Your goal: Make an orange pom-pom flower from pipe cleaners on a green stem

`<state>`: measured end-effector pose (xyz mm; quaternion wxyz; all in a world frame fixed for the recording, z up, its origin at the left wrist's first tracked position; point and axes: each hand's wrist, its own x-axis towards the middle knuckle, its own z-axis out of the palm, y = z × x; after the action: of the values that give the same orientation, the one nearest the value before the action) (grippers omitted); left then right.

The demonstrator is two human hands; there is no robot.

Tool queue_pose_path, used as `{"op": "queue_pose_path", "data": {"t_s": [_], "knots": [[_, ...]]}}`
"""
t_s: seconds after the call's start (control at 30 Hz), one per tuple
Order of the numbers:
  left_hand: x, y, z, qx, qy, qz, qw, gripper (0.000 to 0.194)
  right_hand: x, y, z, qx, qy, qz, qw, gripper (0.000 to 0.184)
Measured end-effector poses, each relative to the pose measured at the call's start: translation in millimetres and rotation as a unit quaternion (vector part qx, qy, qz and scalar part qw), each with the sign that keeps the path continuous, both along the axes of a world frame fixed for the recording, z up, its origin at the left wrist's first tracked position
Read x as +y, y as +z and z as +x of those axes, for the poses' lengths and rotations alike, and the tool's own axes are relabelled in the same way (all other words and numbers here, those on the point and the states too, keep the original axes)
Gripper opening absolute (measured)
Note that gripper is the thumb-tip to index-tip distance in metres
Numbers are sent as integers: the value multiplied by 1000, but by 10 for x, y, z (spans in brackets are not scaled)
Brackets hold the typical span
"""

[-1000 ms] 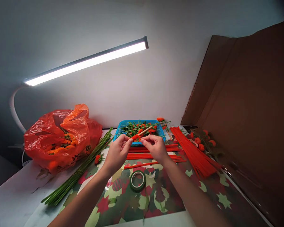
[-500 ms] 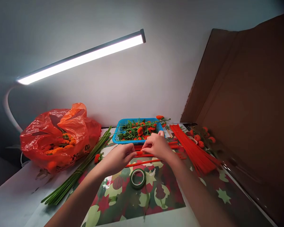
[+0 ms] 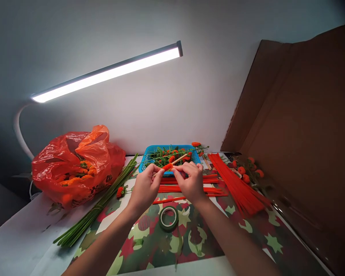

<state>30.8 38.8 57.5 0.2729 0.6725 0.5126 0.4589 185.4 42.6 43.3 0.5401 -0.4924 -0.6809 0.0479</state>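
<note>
A thin wooden stick (image 3: 179, 159) slants up to the right between my two hands, with an orange-red pipe cleaner (image 3: 168, 167) wrapped around its middle. My left hand (image 3: 146, 184) pinches the stick's lower left part, close to the wrapped coil. At the coil's right end, my right hand (image 3: 191, 181) is closed, thumb against fingers, on the pipe cleaner. Loose red pipe cleaners (image 3: 212, 191) lie in rows on the table beneath my hands. Nearer to me, between my forearms, is a roll of green tape (image 3: 168, 219).
Behind my hands stands a blue basket (image 3: 144, 158) of orange flowers and green stems. A red plastic bag (image 3: 51, 161) and a bundle of green stems (image 3: 94, 209) lie left. More red pipe cleaners (image 3: 237, 188) fan out right, before a cardboard panel (image 3: 299, 115). A lit lamp (image 3: 109, 73) hangs above.
Both hands have risen slightly and turned upward. The wooden stick now shows clearly, pointing up to the right, with the wrapped pipe cleaner in plain sight. The whole view has shifted slightly.
</note>
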Motion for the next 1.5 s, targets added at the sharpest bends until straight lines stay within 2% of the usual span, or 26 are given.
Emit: {"op": "queue_pose_path", "data": {"t_s": [0.07, 0.13, 0.17, 0.27, 0.4, 0.5, 0.63, 0.77, 0.93, 1.1, 1.2, 1.3, 1.33, 1.4, 1.47, 1.5], "knots": [[22, -3, -4, -41, -16, -14, 999, 29, 52, -25, 17, 104, 77, -65, 989, 19], [50, 2, -26, -78, -61, -43, 994, 32, 125, -50, 72, 206, 188, -153, 948, 24], [64, 8, -44, -91, -94, -59, 990, 33, 160, -60, 112, 225, 229, -186, 929, 30], [90, 43, -123, -91, -202, -105, 970, 35, 232, -67, 258, 203, 310, -251, 894, 39], [86, 105, -238, -7, -295, -160, 942, 34, 254, -44, 413, 129, 389, -326, 852, 34], [75, 123, -276, 77, -305, -179, 932, 32, 265, -53, 442, 54, 372, -351, 858, 23], [58, 82, -245, 191, -211, -109, 952, 28, 286, -114, 390, 9, 293, -338, 894, 13], [43, 36, -204, 256, -143, -42, 955, 27, 270, -108, 320, -18, 193, -275, 942, 9], [51, 21, -170, 250, -87, -29, 964, 25, 183, -10, 228, -81, 50, -163, 982, 13], [54, -17, -91, 149, -24, 1, 989, 26, 77, -12, 88, -69, -36, -46, 996, 16], [39, -36, -32, 62, 5, 21, 998, 28, 39, -34, 24, -29, -26, -10, 999, 16], [22, -30, 7, -17, 26, 23, 999, 28, 56, -47, 5, 89, 42, -40, 994, 18], [20, -23, 11, -36, 22, 18, 999, 28, 76, -51, 8, 151, 82, -72, 982, 18], [29, -15, 7, -73, 1, -3, 997, 30, 129, -61, 26, 269, 167, -152, 936, 21], [51, -21, -12, -113, -41, -34, 992, 33, 187, -70, 59, 336, 228, -217, 888, 27], [65, -28, -25, -134, -66, -51, 988, 35, 211, -72, 83, 347, 247, -238, 873, 29]]}}
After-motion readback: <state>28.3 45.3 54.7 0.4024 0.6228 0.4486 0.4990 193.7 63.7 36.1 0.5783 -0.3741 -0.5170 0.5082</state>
